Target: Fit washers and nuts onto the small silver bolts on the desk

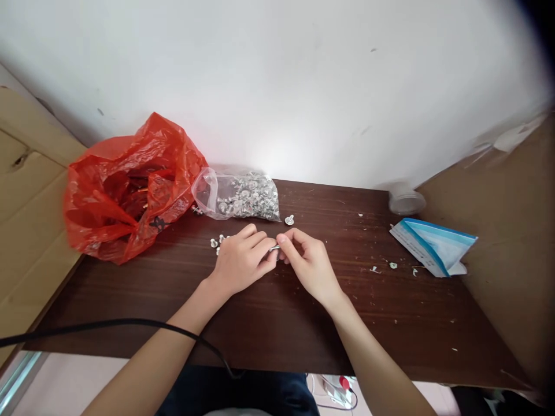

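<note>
My left hand and my right hand meet above the middle of the table, fingertips pinched together. Between them shows a small shiny metal piece, mostly covered by the fingers, so its exact kind is unclear. Both hands appear closed on it. Several small silver screw-like parts lie just left of my left hand, some hidden behind it. One more metal part with a round head lies beyond my right hand. A clear zip bag full of similar metal parts rests behind my left hand.
A red plastic bag stands at the left on the brown table. At right are a blue-and-white packet, a clear round container and scattered scraps. Cardboard flanks both sides; a black cable crosses my left forearm.
</note>
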